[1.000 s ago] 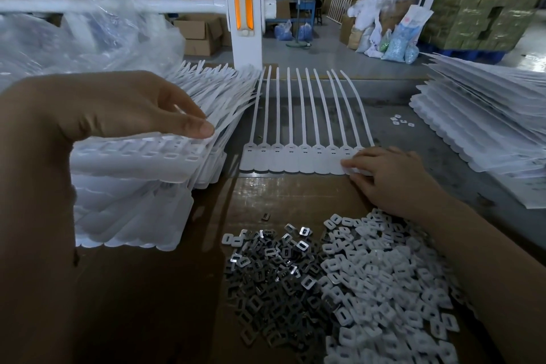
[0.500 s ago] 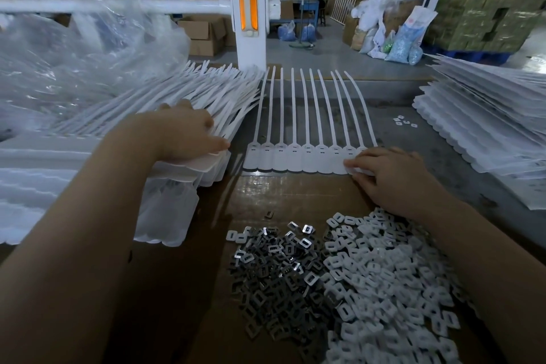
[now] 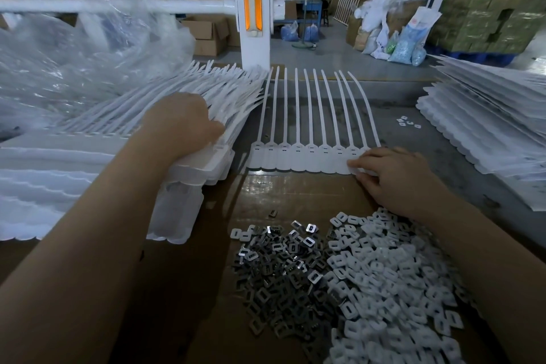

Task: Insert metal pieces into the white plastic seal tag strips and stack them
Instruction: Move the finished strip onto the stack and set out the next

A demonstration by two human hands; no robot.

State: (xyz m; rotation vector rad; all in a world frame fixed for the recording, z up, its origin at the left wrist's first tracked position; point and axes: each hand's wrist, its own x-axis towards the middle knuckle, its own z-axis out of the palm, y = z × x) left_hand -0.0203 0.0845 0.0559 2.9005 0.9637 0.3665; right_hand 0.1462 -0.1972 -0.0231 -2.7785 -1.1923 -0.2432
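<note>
Seal tag strip (image 3: 310, 156) lies flat mid-bench, its right end pressed under the straight fingertips (image 3: 359, 164) of the right hand (image 3: 396, 177). Left hand (image 3: 183, 124) curls into the left stack (image 3: 88, 162) (likely squaring it). Best keep that strip pinned while feeding from the metal pieces (image 3: 277, 272) close below.

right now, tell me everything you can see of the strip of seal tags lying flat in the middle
The strip of seal tags is white plastic: a joined row of flat heads with small slots, each with a long thin tail running away from the person, the right ones curving. It lies flat on the table, beside the left stack. The right hand rests on its right end.
</note>
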